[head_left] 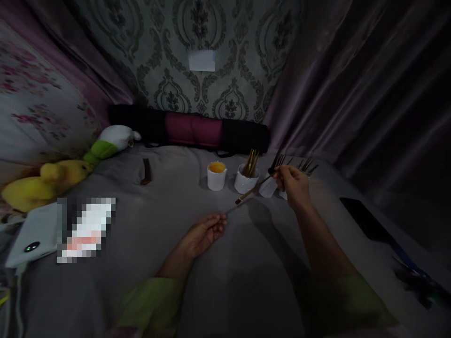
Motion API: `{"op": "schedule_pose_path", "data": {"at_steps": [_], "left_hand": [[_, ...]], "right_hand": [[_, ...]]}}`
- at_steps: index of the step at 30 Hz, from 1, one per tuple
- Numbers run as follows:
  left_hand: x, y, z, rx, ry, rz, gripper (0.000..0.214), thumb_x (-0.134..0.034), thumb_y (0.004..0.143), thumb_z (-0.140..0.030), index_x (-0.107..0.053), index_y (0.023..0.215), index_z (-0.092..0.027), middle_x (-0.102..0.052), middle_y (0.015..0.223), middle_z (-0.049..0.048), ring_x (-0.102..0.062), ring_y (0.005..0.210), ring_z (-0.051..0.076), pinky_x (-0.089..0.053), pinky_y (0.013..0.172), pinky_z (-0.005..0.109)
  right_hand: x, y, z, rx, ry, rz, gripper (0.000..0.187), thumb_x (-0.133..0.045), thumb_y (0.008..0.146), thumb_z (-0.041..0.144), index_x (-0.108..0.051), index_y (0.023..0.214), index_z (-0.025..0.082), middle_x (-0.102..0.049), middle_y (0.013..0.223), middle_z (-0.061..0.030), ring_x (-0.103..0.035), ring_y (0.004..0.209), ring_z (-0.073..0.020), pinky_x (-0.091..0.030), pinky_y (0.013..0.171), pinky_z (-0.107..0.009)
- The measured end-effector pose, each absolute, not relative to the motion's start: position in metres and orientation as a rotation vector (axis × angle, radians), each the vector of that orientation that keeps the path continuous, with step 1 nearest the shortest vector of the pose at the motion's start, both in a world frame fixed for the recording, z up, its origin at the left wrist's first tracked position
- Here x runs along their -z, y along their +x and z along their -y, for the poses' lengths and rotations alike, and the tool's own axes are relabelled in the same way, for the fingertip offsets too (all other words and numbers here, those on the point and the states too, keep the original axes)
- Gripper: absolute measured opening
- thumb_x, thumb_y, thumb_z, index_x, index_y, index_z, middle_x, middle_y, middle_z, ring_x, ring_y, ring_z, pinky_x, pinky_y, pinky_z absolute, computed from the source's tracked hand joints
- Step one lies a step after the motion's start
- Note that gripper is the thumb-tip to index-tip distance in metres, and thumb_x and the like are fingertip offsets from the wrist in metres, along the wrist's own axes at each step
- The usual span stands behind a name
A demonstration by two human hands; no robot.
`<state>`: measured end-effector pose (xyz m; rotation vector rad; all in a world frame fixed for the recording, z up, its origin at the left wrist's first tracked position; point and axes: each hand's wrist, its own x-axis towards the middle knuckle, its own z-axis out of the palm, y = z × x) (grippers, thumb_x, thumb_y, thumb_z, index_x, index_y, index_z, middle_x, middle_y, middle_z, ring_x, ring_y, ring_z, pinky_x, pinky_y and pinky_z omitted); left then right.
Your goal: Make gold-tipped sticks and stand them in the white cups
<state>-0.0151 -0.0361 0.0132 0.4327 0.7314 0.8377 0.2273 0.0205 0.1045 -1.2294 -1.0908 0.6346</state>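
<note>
My right hand point(294, 184) pinches a thin gold-brown stick point(254, 188) that slants down to the left, with a squared, light-banded tip like a small brush. Its fingers are near a dark round shape point(271, 170), whose kind I cannot tell. My left hand point(207, 232) is low in front, fingers curled and thumb against them; a faint thin line runs from its fingertips toward the stick's tip. Beyond the hands stand a white cup point(216, 180) with orange-yellow content and a white cup point(242, 184) of gold sticks. Another white cup point(268, 188) is partly behind my right hand.
Dark thin sticks point(307, 165) rise behind my right hand. A curved brown piece point(145, 172) lies left on the grey cloth. A black-and-maroon roll point(193, 129) runs along the wall. Plush toys point(66, 176) and a cabled white device point(35, 234) are left; a black phone-like slab point(364, 217) is right.
</note>
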Motion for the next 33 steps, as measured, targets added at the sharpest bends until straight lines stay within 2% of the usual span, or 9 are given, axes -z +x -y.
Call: {"op": "schedule_pose_path", "data": {"at_steps": [7, 18, 24, 28, 33], "left_hand": [[-0.011, -0.016, 0.035, -0.858, 0.405, -0.700, 0.010, -0.057, 0.073, -0.012, -0.062, 0.081, -0.007, -0.060, 0.074, 0.0071, -0.051, 0.059, 0.006, -0.045, 0.058, 0.018], [-0.013, -0.016, 0.035, -0.860, 0.392, -0.723, 0.010, -0.055, 0.075, -0.011, -0.062, 0.081, -0.008, -0.060, 0.075, 0.0067, -0.051, 0.059, 0.005, -0.044, 0.058, 0.017], [-0.015, -0.015, 0.034, -0.854, 0.398, -0.734, 0.011, -0.056, 0.074, -0.011, -0.062, 0.082, -0.008, -0.060, 0.074, 0.0061, -0.051, 0.058, 0.005, -0.045, 0.059, 0.017], [-0.016, -0.015, 0.034, -0.868, 0.398, -0.730, 0.010, -0.056, 0.074, -0.010, -0.062, 0.080, -0.007, -0.060, 0.074, 0.0064, -0.052, 0.060, 0.005, -0.044, 0.060, 0.017], [-0.014, -0.016, 0.034, -0.856, 0.406, -0.721, 0.010, -0.056, 0.074, -0.012, -0.062, 0.081, -0.008, -0.060, 0.075, 0.0065, -0.051, 0.058, 0.005, -0.044, 0.057, 0.017]], "right_hand": [[-0.125, 0.246, -0.032, -0.517, -1.197, 1.079, 0.025, -0.052, 0.074, 0.038, -0.057, 0.067, 0.015, -0.053, 0.054, 0.0006, -0.036, 0.034, -0.0039, -0.025, 0.029, -0.018], [-0.155, 0.259, -0.048, -0.342, -1.254, 1.046, 0.025, -0.049, 0.076, 0.040, -0.054, 0.069, 0.016, -0.054, 0.054, -0.0004, -0.036, 0.032, -0.0044, -0.024, 0.029, -0.018], [-0.161, 0.260, -0.056, -0.172, -1.304, 1.109, 0.023, -0.044, 0.078, 0.034, -0.055, 0.070, 0.015, -0.056, 0.057, -0.0015, -0.039, 0.034, -0.0060, -0.026, 0.031, -0.019], [-0.163, 0.260, -0.061, -0.074, -1.355, 1.169, 0.021, -0.043, 0.079, 0.030, -0.056, 0.072, 0.015, -0.057, 0.058, -0.0024, -0.043, 0.038, -0.0075, -0.034, 0.037, -0.022], [-0.156, 0.263, -0.072, 0.036, -1.386, 1.302, 0.023, -0.042, 0.080, 0.031, -0.058, 0.074, 0.017, -0.059, 0.061, -0.0031, -0.053, 0.054, -0.0122, -0.041, 0.051, -0.026]]}}
